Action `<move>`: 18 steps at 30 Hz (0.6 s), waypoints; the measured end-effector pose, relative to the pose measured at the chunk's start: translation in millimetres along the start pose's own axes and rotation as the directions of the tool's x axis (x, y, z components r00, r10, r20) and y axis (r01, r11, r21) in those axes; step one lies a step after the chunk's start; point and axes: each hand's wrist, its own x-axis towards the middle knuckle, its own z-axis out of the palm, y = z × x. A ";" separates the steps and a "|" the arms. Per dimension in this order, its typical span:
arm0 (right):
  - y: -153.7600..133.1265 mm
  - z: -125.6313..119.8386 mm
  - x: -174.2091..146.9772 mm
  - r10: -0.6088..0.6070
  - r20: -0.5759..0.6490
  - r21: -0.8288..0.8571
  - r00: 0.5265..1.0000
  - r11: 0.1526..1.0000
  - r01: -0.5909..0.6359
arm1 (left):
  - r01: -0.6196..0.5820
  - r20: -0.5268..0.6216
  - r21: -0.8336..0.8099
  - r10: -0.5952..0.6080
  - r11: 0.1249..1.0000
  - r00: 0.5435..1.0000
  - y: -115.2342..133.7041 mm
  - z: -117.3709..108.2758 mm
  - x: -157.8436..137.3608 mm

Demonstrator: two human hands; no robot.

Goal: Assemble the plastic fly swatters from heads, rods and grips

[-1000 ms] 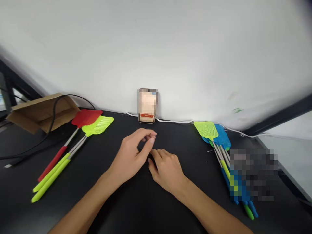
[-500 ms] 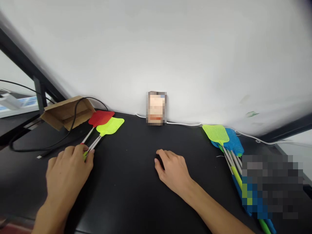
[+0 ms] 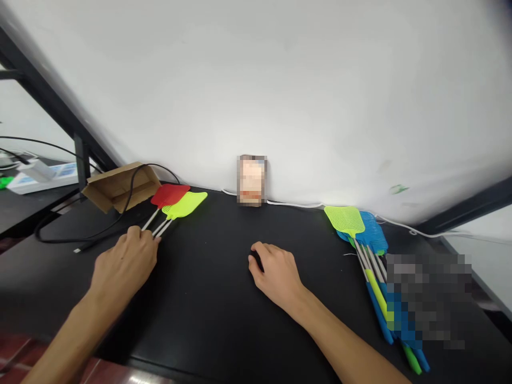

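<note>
At the left, my left hand (image 3: 127,257) is closed over the thin grey shafts of a red fly swatter (image 3: 172,195) and a yellow-green fly swatter (image 3: 186,206). Their handles are hidden beneath the palm. The yellow-green head partly overlaps the red one. In the middle, my right hand (image 3: 277,272) rests on the black table, with fingers loosely curled and thumb apart from the forefinger. It holds nothing. To its right lies a bundle of several fly swatters, with a yellow-green head (image 3: 344,220) on top and blue heads (image 3: 373,232) under it.
An open cardboard box (image 3: 122,186) sits at the back left, with a black cable (image 3: 130,200) looping across it. A blurred upright card-like object (image 3: 252,180) leans on the white wall. A white cord (image 3: 294,204) runs along the back edge. A pixelated dark area (image 3: 430,304) covers the right side.
My left hand has moved forward along the swatter shafts, covering the grips seen before. The yellow-green head is tilted more. My right hand keeps its pose; the view has shifted slightly.
</note>
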 end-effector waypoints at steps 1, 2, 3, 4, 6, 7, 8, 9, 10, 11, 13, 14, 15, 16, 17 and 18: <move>0.3 -0.4 0.1 0.009 -0.006 0.017 1.000 1.000 -0.008 | 0.019 -0.005 -0.017 -0.019 1.000 1.000 -0.6 -4.1 -2.4; 0.6 -0.8 0.2 0.017 -0.011 0.037 1.000 0.999 -0.017 | 0.055 0.008 -0.040 -0.055 0.998 0.998 -0.7 -8.8 -5.1; 0.8 -1.3 0.4 0.026 -0.017 0.058 1.000 0.998 -0.025 | 0.112 0.040 -0.071 -0.110 0.991 0.993 0.3 -14.0 -7.8; 0.9 -2.0 0.5 0.035 -0.022 0.082 0.999 0.996 -0.033 | 0.187 0.089 -0.123 -0.177 0.975 0.980 3.2 -19.2 -10.2; 0.9 -4.0 0.3 0.049 -0.030 0.137 0.998 0.990 -0.045 | 0.350 0.188 -0.328 -0.302 0.877 0.934 16.9 -27.7 -12.3; 0.8 -5.3 -0.1 0.055 -0.033 0.169 0.998 0.984 -0.049 | 0.407 0.223 -0.496 -0.341 0.767 0.913 28.4 -30.0 -11.8; 0.8 -6.7 -0.7 0.058 -0.033 0.203 0.998 0.978 -0.050 | 0.403 0.205 -0.676 -0.367 0.617 0.907 42.7 -30.5 -10.0; 1.1 -8.1 -1.6 0.058 -0.030 0.239 0.998 0.970 -0.049 | 0.359 0.164 -0.837 -0.436 0.414 0.885 59.6 -29.0 -7.1; 1.7 -9.6 -2.7 0.055 -0.026 0.267 0.998 0.962 -0.046 | 0.281 0.169 -0.942 -0.465 0.183 0.869 78.0 -25.4 -3.3; 2.8 -10.9 -3.9 0.056 -0.023 0.308 0.998 0.950 -0.046 | 0.203 0.187 -0.979 -0.434 -0.011 0.881 97.2 -19.9 1.1; 6.2 -13.2 -5.6 0.084 -0.010 0.462 0.996 0.884 -0.070 | 0.148 0.216 -0.963 -0.317 -0.224 0.923 133.4 -4.7 10.8; 8.5 -14.0 -5.9 0.110 0.006 0.568 0.994 0.818 -0.094 | 0.143 0.221 -0.949 -0.270 -0.279 0.937 148.7 4.0 15.4; 11.0 -14.8 -5.8 0.136 0.033 0.674 0.990 0.728 -0.122 | 0.141 0.223 -0.941 -0.249 -0.309 0.943 161.5 12.5 19.5; 13.4 -15.4 -5.1 0.154 0.067 0.765 0.986 0.626 -0.150 | 0.142 0.227 -0.937 -0.246 -0.320 0.942 171.4 20.1 22.8; 15.6 -16.0 -4.1 0.165 0.100 0.828 0.981 0.533 -0.174 | 0.151 0.234 -0.936 -0.242 -0.318 0.942 178.6 26.4 25.3; 17.4 -16.6 -2.9 0.170 0.129 0.862 0.977 0.468 -0.196 | 0.157 0.235 -0.938 -0.231 -0.310 0.944 183.3 31.1 27.0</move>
